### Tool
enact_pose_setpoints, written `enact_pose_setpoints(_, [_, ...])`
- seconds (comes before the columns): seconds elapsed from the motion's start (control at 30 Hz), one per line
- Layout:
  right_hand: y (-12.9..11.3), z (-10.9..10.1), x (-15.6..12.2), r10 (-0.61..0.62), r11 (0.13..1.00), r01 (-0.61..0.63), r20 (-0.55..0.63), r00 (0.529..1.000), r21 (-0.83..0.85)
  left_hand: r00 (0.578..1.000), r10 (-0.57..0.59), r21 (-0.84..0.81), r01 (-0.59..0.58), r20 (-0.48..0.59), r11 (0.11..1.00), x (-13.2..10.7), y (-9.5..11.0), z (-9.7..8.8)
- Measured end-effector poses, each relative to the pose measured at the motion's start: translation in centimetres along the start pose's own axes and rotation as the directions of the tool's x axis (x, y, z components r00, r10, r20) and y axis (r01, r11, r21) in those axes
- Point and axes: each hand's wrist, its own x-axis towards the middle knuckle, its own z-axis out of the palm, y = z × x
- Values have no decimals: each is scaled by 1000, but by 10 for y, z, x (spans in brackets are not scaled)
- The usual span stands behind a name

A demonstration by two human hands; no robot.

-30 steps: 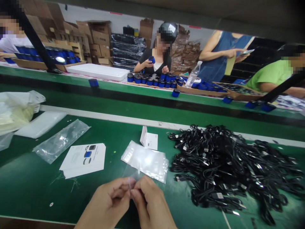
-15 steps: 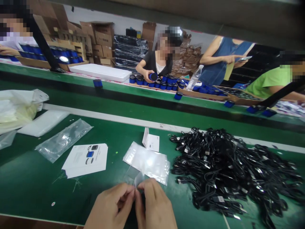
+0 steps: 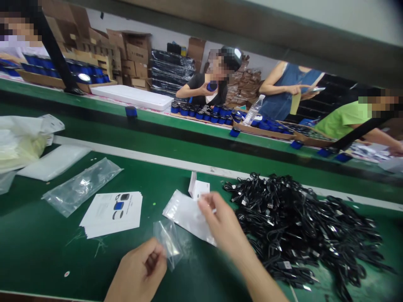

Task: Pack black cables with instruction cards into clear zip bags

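Note:
My left hand (image 3: 140,266) is closed, pinching the edge of a small clear plastic bag (image 3: 170,243) over the green bench. My right hand (image 3: 218,218) is a little blurred, its fingers loosely curled and slightly apart, with nothing visible in it. It hovers over the right end of a stack of clear plastic bags (image 3: 182,212), just in front of a white folded leaflet (image 3: 201,188). Whether its fingertips touch the leaflet, I cannot tell. A stack of printed sheets (image 3: 107,218) lies to the left.
A large heap of black USB cables (image 3: 289,226) covers the right side. At left are an empty-looking clear bag (image 3: 83,182), a white packet (image 3: 55,161) and a yellowish plastic bag (image 3: 22,142). Co-workers sit and stand beyond a raised green ledge (image 3: 176,121) with blue-black items.
My hands have parted. The right one has let go of the small bag and moved up and right toward the leaflet; the left keeps the bag and has shifted slightly left.

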Motion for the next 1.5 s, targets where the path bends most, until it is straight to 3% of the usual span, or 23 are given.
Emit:
enact_pose_setpoints(0.13, [-3,-6,68,154,984,-157,45,987,84,998,-45,-44,47,38,998,2,-1,3])
enact_pose_setpoints(0.23, [2,0,91,231,965,-239,84,969,112,998,-45,-62,47,41,997,3,-5,4])
enact_pose_setpoints(0.5, [6,-4,83,351,909,-370,125,928,191,988,-129,-139,140,85,980,5,-8,2])
enact_pose_setpoints(0.8, [11,4,87,308,917,-334,144,940,218,984,-151,-148,164,95,975,6,-5,4])
enact_pose_setpoints(1.07, [16,-3,87,252,939,-284,177,951,193,976,-197,-213,212,89,954,6,1,3])
enact_pose_setpoints(1.2, [12,-23,69,165,978,-174,89,982,116,968,-229,-279,249,105,927,8,7,-4])
enact_pose_setpoints(1.3, [1,-32,24,32,997,-37,83,996,69,974,-225,-304,227,42,925,11,11,-8])
enact_pose_setpoints(1.37, [-6,-26,-11,-44,999,39,172,984,32,976,-216,-320,196,-29,927,13,15,-7])
enact_pose_setpoints(1.43, [-8,-11,-39,-216,951,263,261,941,-161,980,-171,-293,134,-105,947,15,19,-3])
enact_pose_setpoints(1.5, [-5,10,-57,-367,888,416,241,898,-197,978,-96,-216,55,-184,975,16,23,3])
